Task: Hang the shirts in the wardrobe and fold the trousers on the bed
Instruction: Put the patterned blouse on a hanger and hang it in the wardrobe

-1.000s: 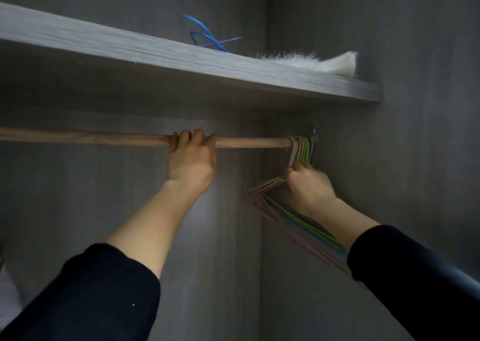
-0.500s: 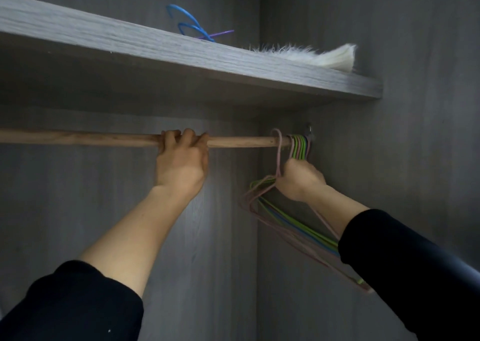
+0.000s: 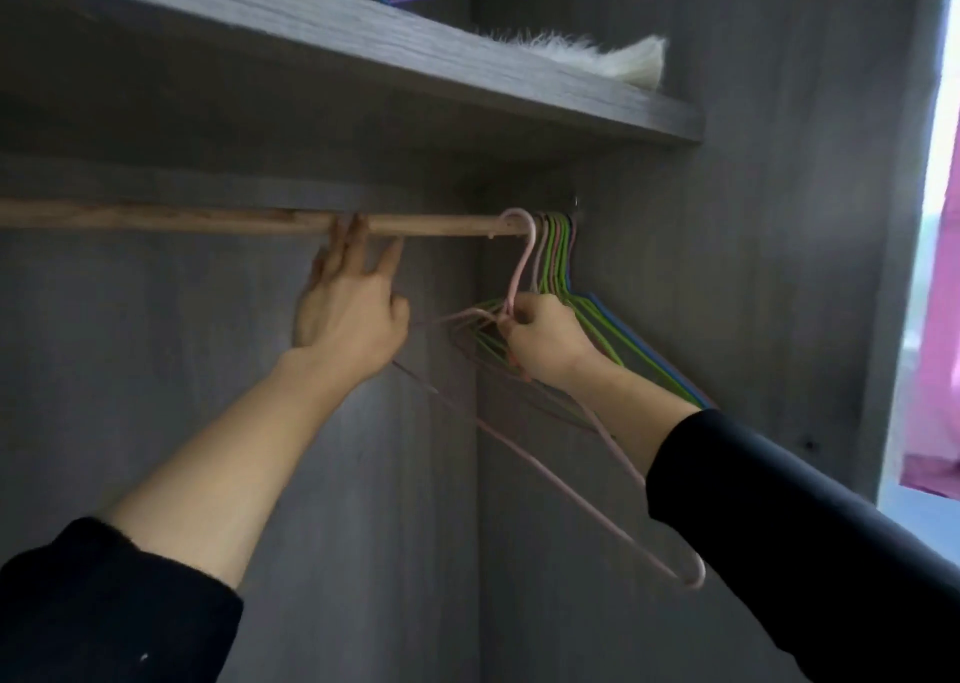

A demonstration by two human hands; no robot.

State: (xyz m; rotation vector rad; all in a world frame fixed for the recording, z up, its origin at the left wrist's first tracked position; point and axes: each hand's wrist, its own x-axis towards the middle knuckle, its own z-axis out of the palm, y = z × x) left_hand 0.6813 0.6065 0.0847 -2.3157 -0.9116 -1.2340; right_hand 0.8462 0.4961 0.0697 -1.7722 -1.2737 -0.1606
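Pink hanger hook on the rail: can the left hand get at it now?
Probably yes. The left hand is open at the rail, and the rail between it and the pink hanger hook is bare; the right hand pinches the hanger lower down.

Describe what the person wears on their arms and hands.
The left sleeve and right sleeve are black, pushed back off the forearms. The left hand and right hand are bare: no gloves, rings or watch visible.

grey wooden shelf: upper frame, above round wooden rod | coloured wire hangers: on rod's right end, centre-right
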